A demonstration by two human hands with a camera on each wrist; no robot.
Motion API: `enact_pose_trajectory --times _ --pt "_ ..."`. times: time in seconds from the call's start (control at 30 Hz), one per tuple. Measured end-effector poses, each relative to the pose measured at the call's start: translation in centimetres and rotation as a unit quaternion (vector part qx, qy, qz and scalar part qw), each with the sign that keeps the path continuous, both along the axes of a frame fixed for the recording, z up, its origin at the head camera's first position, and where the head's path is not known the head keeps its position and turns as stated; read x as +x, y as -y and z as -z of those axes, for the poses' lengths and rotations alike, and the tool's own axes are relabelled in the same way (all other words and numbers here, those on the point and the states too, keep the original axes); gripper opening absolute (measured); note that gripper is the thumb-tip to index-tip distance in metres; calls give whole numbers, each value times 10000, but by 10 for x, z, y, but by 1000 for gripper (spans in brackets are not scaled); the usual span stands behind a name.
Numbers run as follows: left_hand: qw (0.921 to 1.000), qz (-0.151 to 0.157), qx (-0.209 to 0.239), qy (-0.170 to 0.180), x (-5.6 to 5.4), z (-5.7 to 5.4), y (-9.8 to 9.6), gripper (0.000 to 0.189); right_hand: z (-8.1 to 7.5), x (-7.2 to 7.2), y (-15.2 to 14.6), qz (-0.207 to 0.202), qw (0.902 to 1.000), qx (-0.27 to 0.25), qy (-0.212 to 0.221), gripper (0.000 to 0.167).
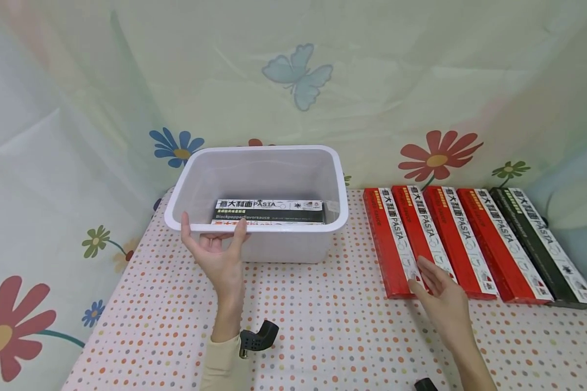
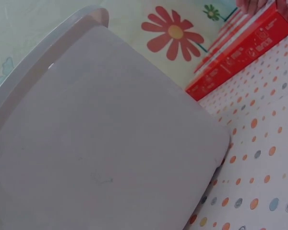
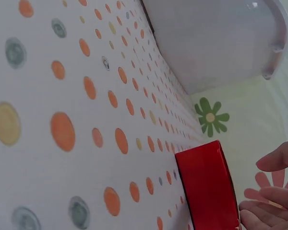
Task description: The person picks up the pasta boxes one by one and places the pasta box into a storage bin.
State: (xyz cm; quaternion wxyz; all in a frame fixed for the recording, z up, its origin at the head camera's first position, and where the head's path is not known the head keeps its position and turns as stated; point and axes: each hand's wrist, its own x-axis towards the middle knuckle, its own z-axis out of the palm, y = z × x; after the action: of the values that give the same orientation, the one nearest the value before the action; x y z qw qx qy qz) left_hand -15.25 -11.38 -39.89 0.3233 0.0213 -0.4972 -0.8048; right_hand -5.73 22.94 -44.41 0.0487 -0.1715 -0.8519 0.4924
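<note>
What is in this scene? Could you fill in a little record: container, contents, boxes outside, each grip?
Container: white tub on a dotted tablecloth
Contents: at least one dark pasta box; the rest partly hidden
Outside, right: four red pasta boxes, then one black box
Left grip: holds the tub's near rim
Right grip: at the two leftmost red boxes' near ends; contact unclear

You face a plain white tub [image 1: 286,248] with a black-and-white box [image 1: 274,213] inside, four red boxes [image 1: 379,247] banded in white and one blackish-green box [image 1: 530,244] with a matching white band. Your whitish tablecloth [image 1: 323,336] is dotted in orange, red, grey and yellow; your sleeve [image 1: 220,366] is cream. The pale green backdrop [image 1: 372,108] carries a light-blue butterfly [image 1: 300,76] and a red flower [image 1: 437,158] with a yellow centre.
</note>
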Motion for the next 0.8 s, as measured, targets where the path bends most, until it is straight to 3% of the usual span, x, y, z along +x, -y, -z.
enact_pose_trajectory --times 0.27,0.6,0.8 --pt "10000 10 -48 0 0 0 0 109 -5 1 2 -329 9991 241 105 63" --pt "9999 -26 -112 -8 -1 -1 -1 109 -11 0 0 -79 9980 8 625 64" --pt "9999 -76 -144 -11 0 -1 0 106 -13 1 -1 -189 9974 -429 546 64"
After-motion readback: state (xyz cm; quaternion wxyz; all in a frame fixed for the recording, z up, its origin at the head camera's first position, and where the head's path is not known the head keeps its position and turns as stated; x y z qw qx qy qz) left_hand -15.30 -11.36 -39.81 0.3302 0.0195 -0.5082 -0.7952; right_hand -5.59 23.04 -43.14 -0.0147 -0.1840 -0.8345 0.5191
